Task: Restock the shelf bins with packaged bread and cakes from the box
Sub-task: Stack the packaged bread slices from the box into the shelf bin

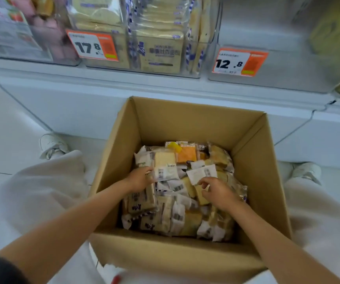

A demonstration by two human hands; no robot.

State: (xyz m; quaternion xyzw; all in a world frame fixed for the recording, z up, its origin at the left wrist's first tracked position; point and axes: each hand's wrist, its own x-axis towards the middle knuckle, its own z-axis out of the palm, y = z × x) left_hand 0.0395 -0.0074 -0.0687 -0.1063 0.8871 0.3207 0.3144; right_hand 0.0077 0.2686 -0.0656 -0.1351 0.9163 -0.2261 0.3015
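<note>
An open cardboard box (202,124) stands on the floor between my legs, filled with several wrapped bread and cake packs (173,214). My left hand (139,178) reaches in and grips a clear pack of pale yellow cake (165,163) by its lower left edge. My right hand (217,192) pinches a white-labelled pack (202,173) at its lower edge. Above, clear shelf bins hold bread: a middle bin (159,46) stacked with beige toast packs, and a right bin (267,64) that looks nearly bare.
Orange price tags reading 17.8 (92,46) and 12.8 (239,62) hang on the bin fronts. A left bin (21,31) holds pink packs. A far-right bin (339,27) holds yellow packs. The white shelf ledge (124,87) runs behind the box. My shoes rest on either side.
</note>
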